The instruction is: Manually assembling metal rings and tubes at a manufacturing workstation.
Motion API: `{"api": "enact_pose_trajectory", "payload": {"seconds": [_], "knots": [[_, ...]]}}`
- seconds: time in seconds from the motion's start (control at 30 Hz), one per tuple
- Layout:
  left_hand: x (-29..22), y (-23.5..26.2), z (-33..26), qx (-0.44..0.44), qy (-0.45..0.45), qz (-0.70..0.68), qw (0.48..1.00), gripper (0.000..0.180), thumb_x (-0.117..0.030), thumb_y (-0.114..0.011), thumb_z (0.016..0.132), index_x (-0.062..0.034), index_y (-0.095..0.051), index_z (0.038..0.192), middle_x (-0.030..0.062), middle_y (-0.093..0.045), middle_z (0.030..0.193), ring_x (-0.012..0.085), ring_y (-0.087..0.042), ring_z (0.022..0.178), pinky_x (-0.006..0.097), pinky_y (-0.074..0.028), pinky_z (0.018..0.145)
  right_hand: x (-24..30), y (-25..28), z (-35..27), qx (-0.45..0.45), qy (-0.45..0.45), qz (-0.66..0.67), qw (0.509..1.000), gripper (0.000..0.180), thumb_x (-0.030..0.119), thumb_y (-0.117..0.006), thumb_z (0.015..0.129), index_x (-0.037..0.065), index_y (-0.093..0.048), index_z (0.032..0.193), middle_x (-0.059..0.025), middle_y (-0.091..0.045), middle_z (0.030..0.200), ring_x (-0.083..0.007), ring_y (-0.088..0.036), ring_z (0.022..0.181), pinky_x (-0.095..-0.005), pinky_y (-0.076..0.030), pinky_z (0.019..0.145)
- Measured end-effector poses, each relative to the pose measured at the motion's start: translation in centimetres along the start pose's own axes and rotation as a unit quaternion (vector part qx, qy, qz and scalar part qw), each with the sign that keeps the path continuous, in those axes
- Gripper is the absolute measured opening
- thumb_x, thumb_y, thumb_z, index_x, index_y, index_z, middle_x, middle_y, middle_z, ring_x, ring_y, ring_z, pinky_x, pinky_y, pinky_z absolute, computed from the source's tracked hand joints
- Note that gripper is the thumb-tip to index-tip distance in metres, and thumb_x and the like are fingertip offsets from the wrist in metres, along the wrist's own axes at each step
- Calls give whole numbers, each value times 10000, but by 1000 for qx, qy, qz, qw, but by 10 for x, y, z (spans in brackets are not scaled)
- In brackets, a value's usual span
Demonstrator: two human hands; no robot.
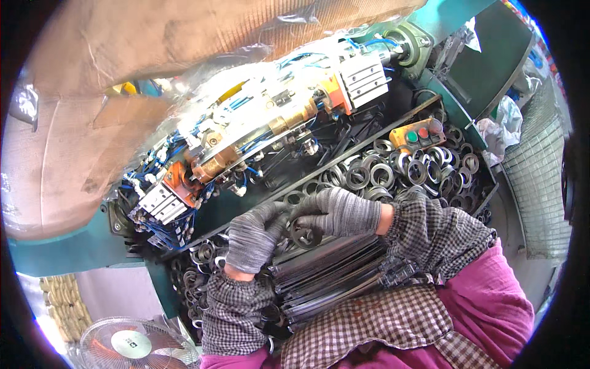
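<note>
My hands wear grey knitted gloves and meet in front of the machine. My right hand [341, 212] has its fingers curled round a dark metal ring [306, 237], which hangs below the fingertips. From the other side my left hand [253, 238] closes at the ring's left edge; its fingertips are partly hidden. Beneath the hands lies a bundle of long thin dark metal strips [329, 273]. Many loose metal rings [381, 176] are heaped beyond my right hand, and more rings [195, 270] lie to the left of my left hand.
A machine [270, 123] with clamps, cylinders and blue air hoses stretches across the far side. An orange button box [418, 135] sits among the rings at right. Cardboard [74, 160] stands at far left, a fan [131, 344] at lower left, wire mesh [538, 166] at right.
</note>
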State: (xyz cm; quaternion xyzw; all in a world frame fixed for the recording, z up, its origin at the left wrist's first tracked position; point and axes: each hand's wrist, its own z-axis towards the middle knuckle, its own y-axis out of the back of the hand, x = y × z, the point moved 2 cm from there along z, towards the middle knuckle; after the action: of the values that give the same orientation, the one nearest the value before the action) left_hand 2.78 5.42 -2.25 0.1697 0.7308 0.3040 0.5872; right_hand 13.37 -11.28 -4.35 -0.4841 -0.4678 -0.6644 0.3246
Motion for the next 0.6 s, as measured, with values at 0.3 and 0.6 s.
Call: {"api": "enact_pose_trajectory", "payload": {"seconds": [0.3,0.6], "knots": [[-11,-3,-5,-32,-65,-247,966,759,-177,-888,644,-44,-519,1294,103,-650,1144,185,-633,1035,324,-519,902,7,34,-8,-135,-80,63,986,227,117,-614,912,9,-668,1104,-119,-719,938,-133,-669,831,-283,-545,774],[-40,24,-8,101,-39,-308,945,670,-244,-843,717,4,-553,1267,127,-634,1173,204,-599,1113,306,-465,970,40,53,-4,25,47,47,997,575,208,-814,760,18,-559,1240,-113,-644,1130,-195,-611,1056,-341,-493,909]]}}
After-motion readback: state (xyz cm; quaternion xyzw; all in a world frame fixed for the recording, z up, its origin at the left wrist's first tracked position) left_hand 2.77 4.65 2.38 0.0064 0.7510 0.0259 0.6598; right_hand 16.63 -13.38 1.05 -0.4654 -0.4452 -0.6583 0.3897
